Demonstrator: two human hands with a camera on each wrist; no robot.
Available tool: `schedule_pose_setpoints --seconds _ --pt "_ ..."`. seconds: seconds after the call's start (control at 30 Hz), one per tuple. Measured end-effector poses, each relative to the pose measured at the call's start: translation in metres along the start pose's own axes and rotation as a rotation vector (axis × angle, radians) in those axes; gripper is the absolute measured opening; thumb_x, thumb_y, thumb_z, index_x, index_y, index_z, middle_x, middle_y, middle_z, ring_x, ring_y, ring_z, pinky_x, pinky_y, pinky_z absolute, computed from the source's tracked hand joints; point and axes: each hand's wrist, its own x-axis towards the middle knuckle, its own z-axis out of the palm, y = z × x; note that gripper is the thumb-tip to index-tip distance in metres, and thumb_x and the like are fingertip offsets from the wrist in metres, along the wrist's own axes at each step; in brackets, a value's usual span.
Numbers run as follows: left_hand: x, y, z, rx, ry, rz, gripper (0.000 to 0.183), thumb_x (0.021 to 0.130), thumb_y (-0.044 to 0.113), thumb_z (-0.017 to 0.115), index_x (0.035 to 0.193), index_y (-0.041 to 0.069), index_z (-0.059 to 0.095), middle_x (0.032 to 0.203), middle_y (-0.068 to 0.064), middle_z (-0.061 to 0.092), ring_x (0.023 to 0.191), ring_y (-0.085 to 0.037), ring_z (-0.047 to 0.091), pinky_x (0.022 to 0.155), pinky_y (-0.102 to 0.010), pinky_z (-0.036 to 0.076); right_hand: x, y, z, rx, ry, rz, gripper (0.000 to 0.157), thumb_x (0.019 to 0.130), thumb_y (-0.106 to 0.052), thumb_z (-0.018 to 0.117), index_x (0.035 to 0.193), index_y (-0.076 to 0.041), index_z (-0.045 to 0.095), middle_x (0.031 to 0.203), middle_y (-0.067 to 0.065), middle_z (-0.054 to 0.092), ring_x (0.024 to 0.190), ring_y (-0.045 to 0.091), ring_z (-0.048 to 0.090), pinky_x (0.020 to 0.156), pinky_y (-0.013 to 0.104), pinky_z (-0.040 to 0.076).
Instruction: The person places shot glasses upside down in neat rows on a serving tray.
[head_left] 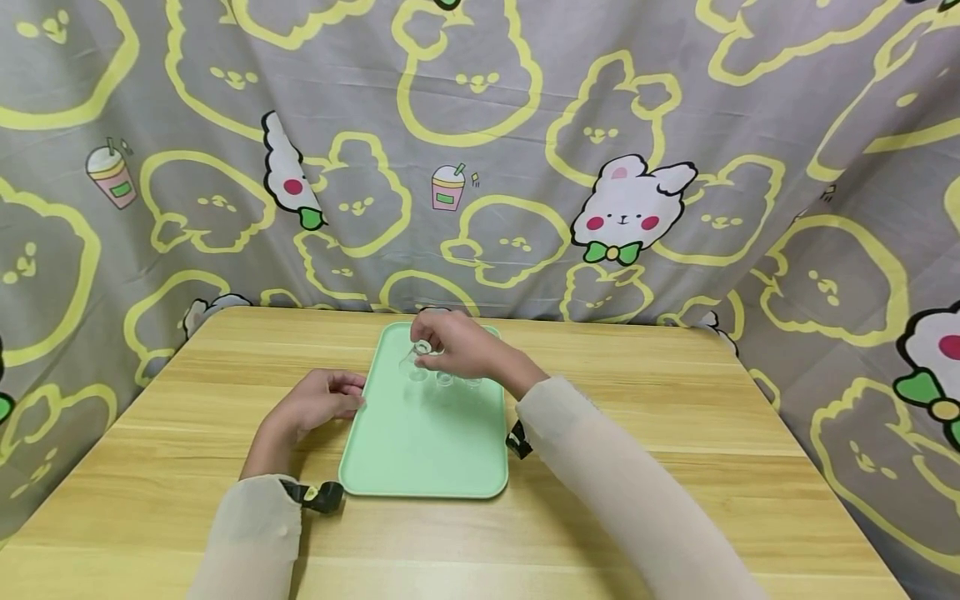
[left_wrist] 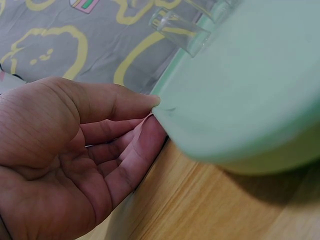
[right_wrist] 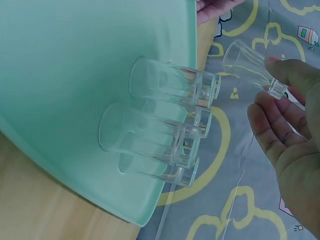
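Note:
My right hand [head_left: 463,346] pinches a small clear shot glass [right_wrist: 247,66] by its thick base, thumb on one side and fingers on the other. The glass is mouth down, raised over the far part of a pale green tray [head_left: 423,450]. Several like shot glasses [right_wrist: 162,82] stand mouth down on the tray, close together; in the head view the right hand partly hides them. At the tray's left edge, my left hand [head_left: 318,402] grips the rim, thumb tip [left_wrist: 154,101] on top and fingers curled below.
The tray lies on a light wooden table [head_left: 645,400]. A grey curtain [head_left: 510,208] with yellow outlined cartoon animals hangs behind the table's far edge and along the sides. Black straps [head_left: 321,497] with small cameras sit at the wrists.

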Motion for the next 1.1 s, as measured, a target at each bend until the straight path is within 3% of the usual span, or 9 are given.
schedule_pose_setpoints --seconds 0.3,0.6,1.1 --pt "0.000 0.000 0.000 0.000 -0.003 0.000 0.041 0.098 0.007 0.063 0.134 -0.011 0.056 0.106 -0.014 0.060 0.095 -0.020 0.061 0.083 -0.032 0.059 0.003 0.000 0.007 -0.012 -0.035 -0.006 0.024 0.095 -0.015 0.075 0.117 -0.010 0.069 0.116 0.003 0.070 0.100 0.013 0.067 0.087 0.023 0.054" --pt "-0.001 0.001 0.001 -0.002 0.001 0.002 0.040 0.098 0.006 0.063 0.133 -0.011 0.056 0.106 -0.014 0.060 0.095 -0.020 0.061 0.085 -0.033 0.059 0.007 -0.002 0.014 -0.047 -0.074 -0.064 0.020 0.095 -0.011 0.074 0.114 -0.007 0.070 0.111 0.006 0.072 0.095 0.014 0.065 0.085 0.025 0.053" --pt "-0.001 0.000 0.000 -0.014 -0.002 -0.006 0.040 0.098 0.006 0.064 0.134 -0.011 0.056 0.107 -0.014 0.060 0.096 -0.021 0.061 0.084 -0.033 0.059 0.010 -0.002 0.024 -0.140 -0.150 -0.065 0.024 0.096 -0.013 0.073 0.118 -0.003 0.069 0.111 0.006 0.070 0.093 0.015 0.061 0.082 0.027 0.051"
